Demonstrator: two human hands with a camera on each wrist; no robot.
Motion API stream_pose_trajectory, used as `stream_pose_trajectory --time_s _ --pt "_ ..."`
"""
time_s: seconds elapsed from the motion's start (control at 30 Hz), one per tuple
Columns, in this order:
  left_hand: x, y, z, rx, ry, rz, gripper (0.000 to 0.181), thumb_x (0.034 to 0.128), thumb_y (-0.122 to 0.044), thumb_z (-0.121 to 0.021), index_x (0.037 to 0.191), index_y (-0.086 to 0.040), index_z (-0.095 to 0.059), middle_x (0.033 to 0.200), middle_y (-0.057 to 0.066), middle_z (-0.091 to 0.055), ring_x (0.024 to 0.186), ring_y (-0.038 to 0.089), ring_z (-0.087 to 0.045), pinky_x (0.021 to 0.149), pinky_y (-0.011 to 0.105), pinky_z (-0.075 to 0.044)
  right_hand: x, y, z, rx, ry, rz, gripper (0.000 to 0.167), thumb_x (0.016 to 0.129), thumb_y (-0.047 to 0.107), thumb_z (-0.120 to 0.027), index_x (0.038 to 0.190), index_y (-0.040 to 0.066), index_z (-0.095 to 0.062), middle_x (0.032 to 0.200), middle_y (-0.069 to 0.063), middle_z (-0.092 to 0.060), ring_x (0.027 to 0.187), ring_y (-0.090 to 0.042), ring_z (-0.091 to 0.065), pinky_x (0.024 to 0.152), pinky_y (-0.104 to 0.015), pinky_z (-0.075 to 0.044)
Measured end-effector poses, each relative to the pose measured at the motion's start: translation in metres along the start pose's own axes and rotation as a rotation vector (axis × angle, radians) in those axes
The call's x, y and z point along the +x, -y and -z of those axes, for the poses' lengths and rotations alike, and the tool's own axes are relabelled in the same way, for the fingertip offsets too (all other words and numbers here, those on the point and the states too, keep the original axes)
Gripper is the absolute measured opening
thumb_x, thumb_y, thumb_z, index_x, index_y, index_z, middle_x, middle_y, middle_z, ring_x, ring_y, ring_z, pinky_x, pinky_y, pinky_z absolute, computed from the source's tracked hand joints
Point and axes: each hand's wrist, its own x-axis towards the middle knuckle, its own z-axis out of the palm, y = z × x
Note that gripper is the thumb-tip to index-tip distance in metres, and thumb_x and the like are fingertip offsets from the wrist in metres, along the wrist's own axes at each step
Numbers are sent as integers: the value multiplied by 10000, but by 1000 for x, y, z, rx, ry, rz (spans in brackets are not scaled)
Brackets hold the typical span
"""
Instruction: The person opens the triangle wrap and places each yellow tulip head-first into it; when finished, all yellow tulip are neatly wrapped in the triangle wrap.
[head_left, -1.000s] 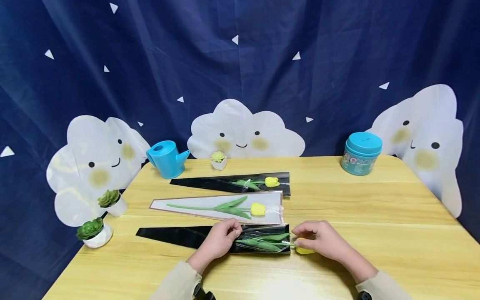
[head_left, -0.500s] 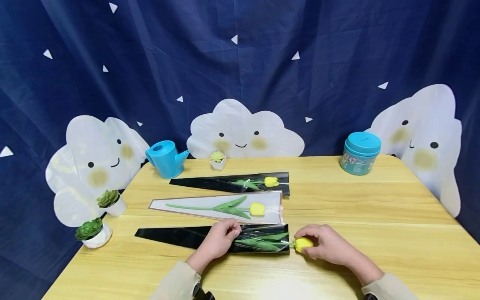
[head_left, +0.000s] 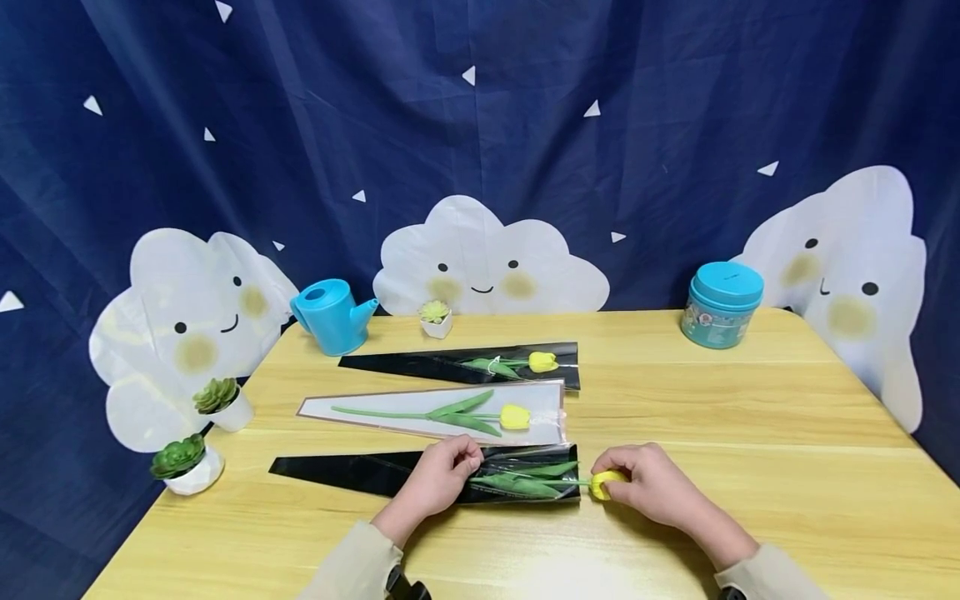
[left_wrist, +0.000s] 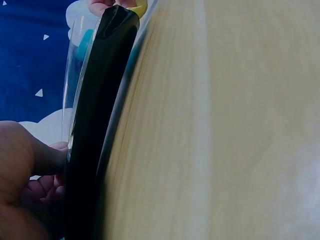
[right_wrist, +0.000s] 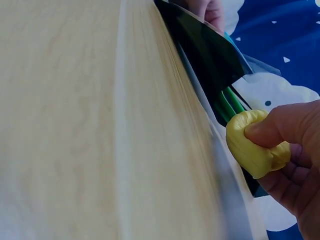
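Note:
A black flower sleeve (head_left: pixel 345 472) with a clear front lies nearest on the table, its wide mouth facing right. Inside it are the green leaves and stem of a tulip (right_wrist: pixel 245 145), whose yellow head sticks out past the mouth. My right hand (head_left: pixel 651 483) pinches that yellow head between thumb and fingers. At the sleeve's middle my left hand (head_left: pixel 438 479) pinches its upper film, which stands lifted from the black backing in the left wrist view. The left fingertips are partly hidden behind the sleeve.
Behind lie a white sleeve (head_left: pixel 405 404) and another black sleeve (head_left: pixel 397 364), each with a yellow tulip. A blue watering can (head_left: pixel 335 318), small potted succulents (head_left: pixel 197 473) and a blue-lidded tub (head_left: pixel 722 305) stand around the table's edges.
My right hand has shifted its fingers on the tulip head, loosening around it and then pinching it again. The left hand has stayed in place on the sleeve.

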Motion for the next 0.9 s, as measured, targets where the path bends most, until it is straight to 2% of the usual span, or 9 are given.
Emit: stream_pose_trajectory --time_s 0.2,0.4,0.63,0.9 --pt "0 -2 -1 -22 8 1 104 907 -76 -567 808 -101 -586 729 -37 -525 644 74 -434 627 236 -387 2 5 -3 7 -11 -12 218 714 -32 -674 772 178 -684 714 123 -634 630 45 -488 555 -199 -441" --pt "1 -4 -3 -20 13 -1 113 913 -83 -560 806 -112 -582 727 -43 -517 639 73 -431 626 233 -388 6 9 -8 10 -5 -1 167 732 5 -705 817 148 -706 770 76 -670 663 42 -506 570 -207 -449" --pt "2 -6 -4 -15 23 4 111 916 -95 -558 808 -110 -580 731 -41 -515 651 89 -435 635 244 -389 9 13 -11 35 4 -55 139 751 44 -716 826 160 -711 718 113 -639 635 39 -495 569 -204 -445" --pt "4 -9 -6 -1 23 -1 112 915 -83 -559 810 -117 -581 735 -47 -512 656 90 -438 639 240 -388 11 13 -16 96 15 -80 117 780 130 -728 892 95 -723 706 82 -657 605 45 -487 544 -201 -447"
